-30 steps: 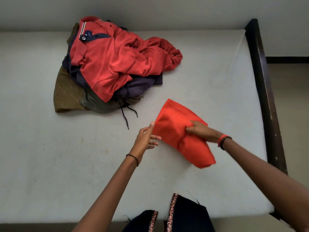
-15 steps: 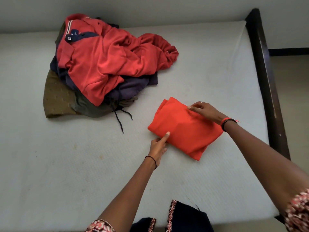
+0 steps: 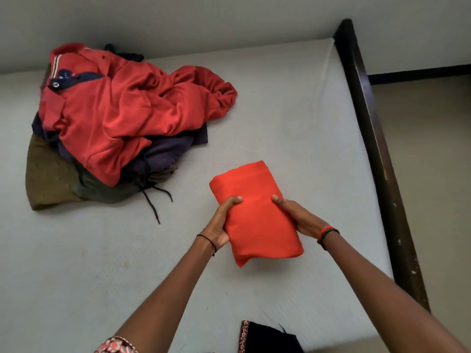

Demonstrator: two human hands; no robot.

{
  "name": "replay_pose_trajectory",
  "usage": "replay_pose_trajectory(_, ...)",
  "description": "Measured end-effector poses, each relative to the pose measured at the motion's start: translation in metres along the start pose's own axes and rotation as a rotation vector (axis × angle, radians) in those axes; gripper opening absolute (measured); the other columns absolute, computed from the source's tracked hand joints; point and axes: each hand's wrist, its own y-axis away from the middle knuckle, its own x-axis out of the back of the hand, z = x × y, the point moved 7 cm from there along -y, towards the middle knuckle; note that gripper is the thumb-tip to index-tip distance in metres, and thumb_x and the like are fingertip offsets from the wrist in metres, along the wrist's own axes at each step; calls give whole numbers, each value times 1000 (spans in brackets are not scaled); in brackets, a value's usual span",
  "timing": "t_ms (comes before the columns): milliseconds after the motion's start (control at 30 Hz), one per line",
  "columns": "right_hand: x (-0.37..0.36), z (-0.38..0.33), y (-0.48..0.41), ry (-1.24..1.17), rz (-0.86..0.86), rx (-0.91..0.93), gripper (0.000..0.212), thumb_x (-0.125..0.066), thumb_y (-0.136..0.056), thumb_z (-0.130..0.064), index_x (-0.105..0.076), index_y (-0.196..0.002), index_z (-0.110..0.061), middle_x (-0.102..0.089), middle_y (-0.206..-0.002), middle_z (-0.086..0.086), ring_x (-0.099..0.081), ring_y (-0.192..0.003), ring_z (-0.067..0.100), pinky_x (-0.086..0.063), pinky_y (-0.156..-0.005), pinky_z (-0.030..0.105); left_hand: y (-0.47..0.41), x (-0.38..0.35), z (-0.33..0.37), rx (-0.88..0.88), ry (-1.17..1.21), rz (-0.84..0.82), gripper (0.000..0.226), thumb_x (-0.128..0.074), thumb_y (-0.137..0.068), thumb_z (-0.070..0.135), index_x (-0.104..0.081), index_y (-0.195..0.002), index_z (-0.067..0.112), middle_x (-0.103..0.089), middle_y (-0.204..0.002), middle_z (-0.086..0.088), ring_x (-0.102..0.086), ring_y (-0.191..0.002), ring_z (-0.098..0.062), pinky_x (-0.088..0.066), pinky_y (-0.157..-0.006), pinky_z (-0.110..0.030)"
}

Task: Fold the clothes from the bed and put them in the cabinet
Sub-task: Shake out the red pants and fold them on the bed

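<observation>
A folded orange-red cloth (image 3: 257, 220) is held above the pale mattress (image 3: 293, 118), a compact rectangle. My left hand (image 3: 219, 222) grips its left edge, thumb on top. My right hand (image 3: 297, 215) grips its right edge the same way. At the back left of the bed lies an unfolded heap: a red polo shirt (image 3: 122, 110) on top, a dark navy garment (image 3: 168, 151) under it, and an olive-brown garment (image 3: 48, 179) at the bottom. No cabinet is in view.
The bed's dark wooden frame (image 3: 377, 154) runs along the right side, with beige floor (image 3: 428, 174) beyond it. A grey wall (image 3: 204, 19) stands behind the bed. A dark cloth with patterned trim (image 3: 265, 337) lies at the near edge.
The orange-red cloth was lying on the mattress under both hands; now it is folded smaller and both hands hold it by its sides, lifted and turned lengthwise.
</observation>
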Motion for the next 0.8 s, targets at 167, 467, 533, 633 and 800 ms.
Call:
replay_pose_trajectory(167,2,41,42,-355,14,-89,111,-85,-21,-68,-58,-117,-20,-73,-103,6,-70,-92,21,-58,-72,31,7,-18,-21,139,-40,-109,58,-77,-48,28,-67,-103,10,-71,-94,-13,-69,-78,-24,-55,-80,-36)
replay_pose_trajectory(467,38,110,102,-623,72,6,107,-94,-40,-43,-48,-132,-14,-63,-125,12,-63,-110,27,-55,-86,37,-4,-69,-79,343,-262,-224,49,-77,-59,23,-67,-105,6,-70,-98,-13,-69,-83,-22,-57,-79,-33)
replay_pose_trajectory(533,58,118,114,-614,128,46,106,-93,-46,-41,-44,-137,-17,-61,-129,11,-59,-115,30,-52,-93,39,-10,-87,-88,343,-301,-241,41,-73,-68,21,-65,-105,7,-71,-96,-11,-69,-82,-19,-57,-78,-31)
replay_pose_trajectory(633,96,125,131,-588,261,79,107,-94,-40,-43,-48,-133,-18,-65,-123,8,-63,-110,26,-55,-87,35,-21,-119,-97,315,-306,-274,28,-65,-84,18,-64,-110,9,-72,-99,-8,-70,-85,-16,-57,-78,-30)
replay_pose_trajectory(800,162,116,148,-514,405,147,102,-94,-35,-46,-55,-125,-18,-69,-115,5,-68,-98,19,-57,-75,26,-38,-177,-111,284,-310,-344,26,-57,-91,19,-61,-116,11,-71,-103,-5,-70,-87,-14,-57,-81,-31)
